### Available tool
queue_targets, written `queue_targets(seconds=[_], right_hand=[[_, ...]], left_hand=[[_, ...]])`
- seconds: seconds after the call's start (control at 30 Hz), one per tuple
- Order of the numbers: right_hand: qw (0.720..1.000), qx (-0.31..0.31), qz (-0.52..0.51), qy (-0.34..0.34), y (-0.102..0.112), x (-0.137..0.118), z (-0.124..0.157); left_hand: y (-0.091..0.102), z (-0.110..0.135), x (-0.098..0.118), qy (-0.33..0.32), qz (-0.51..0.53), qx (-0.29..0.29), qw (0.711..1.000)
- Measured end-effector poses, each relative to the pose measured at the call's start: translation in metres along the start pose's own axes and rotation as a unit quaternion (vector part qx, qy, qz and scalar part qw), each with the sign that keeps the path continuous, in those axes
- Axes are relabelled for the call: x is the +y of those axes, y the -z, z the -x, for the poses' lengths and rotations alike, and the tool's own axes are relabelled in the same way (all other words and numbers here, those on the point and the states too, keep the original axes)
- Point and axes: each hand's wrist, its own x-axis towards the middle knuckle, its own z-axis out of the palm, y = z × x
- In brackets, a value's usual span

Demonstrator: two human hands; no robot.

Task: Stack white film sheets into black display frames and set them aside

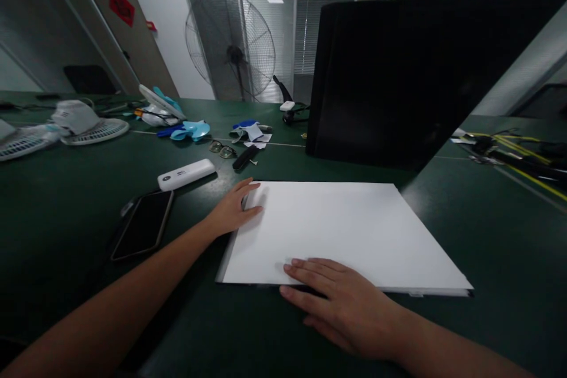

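Note:
A flat white panel (345, 230) lies on the dark green table (66, 201) in front of me. My left hand (233, 209) rests on the panel's far left corner, fingers stretched out and flat. At the near edge, my right hand (341, 301) lies palm down with its fingers spread over the panel's rim. Neither hand holds anything. A large black screen panel (398, 77) stands tilted just behind the white panel.
Left of the panel lie a black phone (144, 224) and a white power bank (186, 174). Further back are glasses (222, 149), blue and white fan parts (190, 129), fan grilles (95, 130) and a standing fan (230, 44). Yellow cables (518, 156) lie at right.

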Motion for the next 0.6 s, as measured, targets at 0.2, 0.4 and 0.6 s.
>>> queue_targets(seconds=[0.2, 0.4, 0.6], right_hand=[[0.993, 0.003, 0.029, -0.111, -0.0027, 0.0033, -0.0022], [0.989, -0.011, 0.005, -0.151, -0.0054, 0.0020, -0.0032], [0.990, -0.003, -0.001, -0.144, -0.0061, 0.0043, -0.0033]], left_hand=[[0.0023, -0.0056, -0.0084, 0.025, -0.028, 0.003, 0.999], [0.0007, -0.0103, -0.0041, 0.069, -0.093, -0.040, 0.992], [-0.0005, -0.0058, -0.0011, 0.042, -0.113, -0.068, 0.990]])
